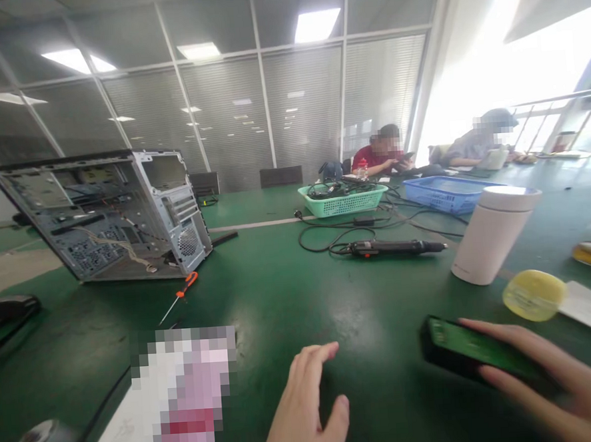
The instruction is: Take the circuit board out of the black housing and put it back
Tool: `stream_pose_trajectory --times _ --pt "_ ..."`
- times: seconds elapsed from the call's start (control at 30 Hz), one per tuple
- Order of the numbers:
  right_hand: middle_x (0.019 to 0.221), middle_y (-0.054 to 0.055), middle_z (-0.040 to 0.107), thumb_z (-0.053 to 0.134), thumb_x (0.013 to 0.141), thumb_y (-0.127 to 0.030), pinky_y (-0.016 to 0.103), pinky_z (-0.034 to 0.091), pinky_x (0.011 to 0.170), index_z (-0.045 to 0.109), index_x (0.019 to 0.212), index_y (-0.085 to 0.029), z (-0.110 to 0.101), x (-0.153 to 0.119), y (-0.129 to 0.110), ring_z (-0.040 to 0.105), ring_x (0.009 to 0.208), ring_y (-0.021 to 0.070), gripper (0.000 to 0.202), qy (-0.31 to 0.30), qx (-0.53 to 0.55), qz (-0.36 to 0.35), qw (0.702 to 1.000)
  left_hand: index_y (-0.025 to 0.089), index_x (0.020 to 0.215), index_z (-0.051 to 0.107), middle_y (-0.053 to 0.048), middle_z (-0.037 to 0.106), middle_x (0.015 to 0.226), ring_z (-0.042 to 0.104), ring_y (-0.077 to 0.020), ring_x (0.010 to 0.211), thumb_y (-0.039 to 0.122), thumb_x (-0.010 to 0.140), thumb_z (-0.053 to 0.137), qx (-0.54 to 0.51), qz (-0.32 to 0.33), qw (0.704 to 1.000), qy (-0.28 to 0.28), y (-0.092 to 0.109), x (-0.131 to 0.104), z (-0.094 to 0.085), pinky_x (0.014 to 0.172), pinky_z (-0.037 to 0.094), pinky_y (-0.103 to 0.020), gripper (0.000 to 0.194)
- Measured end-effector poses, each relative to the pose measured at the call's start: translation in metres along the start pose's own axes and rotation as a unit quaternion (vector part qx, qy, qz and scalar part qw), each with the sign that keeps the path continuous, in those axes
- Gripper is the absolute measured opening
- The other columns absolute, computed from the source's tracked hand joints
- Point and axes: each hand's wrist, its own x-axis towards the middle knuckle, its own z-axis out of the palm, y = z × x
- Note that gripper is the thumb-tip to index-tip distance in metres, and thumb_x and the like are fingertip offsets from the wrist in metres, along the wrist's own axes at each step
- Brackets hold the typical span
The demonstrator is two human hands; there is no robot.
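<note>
My right hand [560, 371] grips a dark, box-like object with a green top face [476, 346] at the lower right, thumb and fingers along its sides. Blur hides what kind of thing it is. Over the green table, my left hand [307, 407] is empty, with the thumb apart from the fingers. Left of it lies a white and pink item [141, 397], partly blurred out. Farther off, an orange-handled screwdriver [182, 291] rests by an opened computer case [125, 218]. A yellow round container [534, 295] sits just beyond my right hand.
A pale tumbler [494, 235] stands at the right. A black electric screwdriver [392, 247] lies with its cord looped behind it. Farther back are a green basket [344, 203] of cables and a blue basket [441, 195]. Two people sit at the far side.
</note>
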Motion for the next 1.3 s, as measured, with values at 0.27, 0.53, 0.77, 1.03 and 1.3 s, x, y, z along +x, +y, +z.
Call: stream_pose_trajectory --times 0.27,0.53,0.77,1.03,1.3 --pt "0.118 0.005 0.054 0.066 0.082 -0.011 0.036 0.046 0.095 0.054 0.126 -0.023 0.099 0.053 -0.133 0.052 0.108 0.0227 0.047 -0.193 0.149 -0.115 0.963 0.021 0.138 0.033 -0.012 0.042 0.143 0.038 -0.0268 0.136 0.024 0.084 0.050 -0.072 -0.116 0.982 0.129 -0.019 0.007 -0.008 0.113 0.029 -0.048 0.056" --pt "0.119 0.003 0.051 0.081 0.072 -0.007 0.030 0.044 0.094 0.051 0.123 -0.023 0.103 0.044 -0.111 0.051 0.109 0.0206 0.061 -0.183 0.210 -0.069 0.958 0.026 0.118 0.055 -0.009 0.059 0.126 0.051 -0.0293 0.122 0.038 0.086 0.049 -0.062 -0.156 0.982 0.083 -0.022 0.005 -0.014 0.107 0.035 -0.051 0.034" --pt "0.114 0.002 0.053 0.082 0.069 -0.007 0.033 0.041 0.094 0.051 0.118 -0.021 0.107 0.044 -0.108 0.051 0.107 0.0216 0.060 -0.206 0.221 -0.003 0.953 0.025 0.110 0.058 -0.009 0.062 0.120 0.054 -0.0286 0.119 0.041 0.087 0.051 -0.070 -0.165 0.981 0.081 -0.022 0.005 -0.016 0.106 0.037 -0.048 0.030" --pt "0.105 0.001 0.057 0.081 0.075 -0.018 0.030 0.042 0.086 0.057 0.106 -0.020 0.104 0.047 -0.106 0.053 0.098 0.0213 0.039 -0.234 0.251 -0.001 0.939 0.024 0.099 0.066 -0.009 0.061 0.120 0.055 -0.0290 0.120 0.037 0.081 0.061 -0.084 -0.133 0.980 0.121 -0.029 0.006 -0.021 0.103 0.043 -0.043 0.022" --pt "0.101 0.001 0.057 0.085 0.072 -0.016 0.029 0.040 0.085 0.058 0.104 -0.020 0.102 0.051 -0.109 0.053 0.096 0.0208 0.042 -0.238 0.258 -0.036 0.936 0.023 0.103 0.065 -0.009 0.064 0.118 0.057 -0.0281 0.118 0.038 0.083 0.060 -0.103 -0.136 0.978 0.122 -0.021 0.004 -0.021 0.104 0.042 -0.042 0.026"
